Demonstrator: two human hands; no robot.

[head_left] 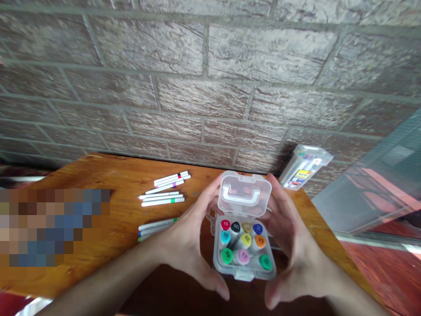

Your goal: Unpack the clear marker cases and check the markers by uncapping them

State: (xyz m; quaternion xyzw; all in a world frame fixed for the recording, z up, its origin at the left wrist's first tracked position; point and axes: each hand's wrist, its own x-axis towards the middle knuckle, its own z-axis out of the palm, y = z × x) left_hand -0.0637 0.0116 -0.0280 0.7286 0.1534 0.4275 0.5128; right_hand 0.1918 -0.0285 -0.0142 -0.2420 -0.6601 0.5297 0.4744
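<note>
A clear plastic marker case stands on the wooden table, its hinged lid with a white handle tipped up. Several markers stand inside, their coloured numbered caps facing up. My left hand cups the case's left side, fingers reaching up to the lid. My right hand cups the right side in the same way. Both hands are curled round the case.
Several loose white markers lie on the table left of the case, more by my left wrist. A second clear case leans at the brick wall, back right. The table's edge drops off at right. A blurred patch covers the left.
</note>
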